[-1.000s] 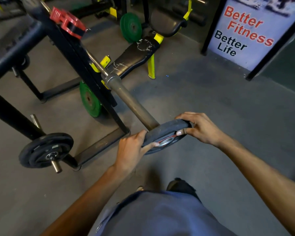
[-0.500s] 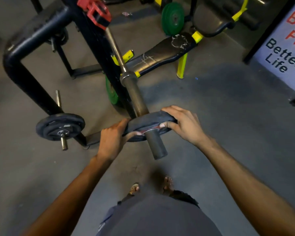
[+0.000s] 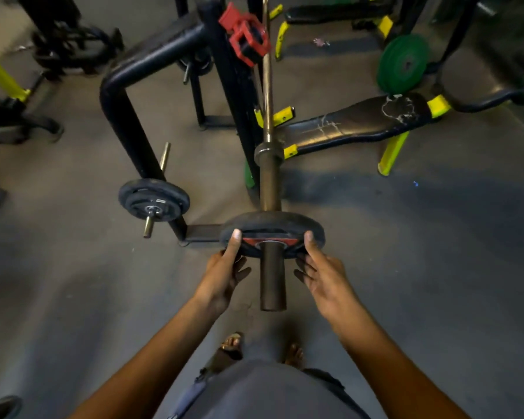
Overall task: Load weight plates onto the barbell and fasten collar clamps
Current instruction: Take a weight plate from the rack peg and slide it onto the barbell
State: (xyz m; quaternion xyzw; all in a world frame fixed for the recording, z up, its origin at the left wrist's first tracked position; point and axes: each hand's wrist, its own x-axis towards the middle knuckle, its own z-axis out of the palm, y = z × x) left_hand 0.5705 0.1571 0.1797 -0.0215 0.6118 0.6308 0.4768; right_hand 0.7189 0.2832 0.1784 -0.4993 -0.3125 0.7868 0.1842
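Here left hand (image 3: 221, 276), right hand (image 3: 324, 276) press weight plate (image 3: 273, 220); barbell (image 3: 272, 285) threads it.

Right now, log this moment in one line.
plate on barbell sleeve | left hand, right hand: thumbs on its face | red collar clamp not yet fitted

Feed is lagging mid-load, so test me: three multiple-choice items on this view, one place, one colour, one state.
1. The red collar clamps sit: A on the rack upright; B on the floor; C on the sleeve's end.
2. The plate beyond the bench is: A blue; B green; C black.
3. The nearest black plate is: A flat on the floor; B partway along the barbell sleeve; C against the bar's shoulder.
Key: A, they cling to the black upright; B, its face is green; B, bare sleeve shows on both sides.
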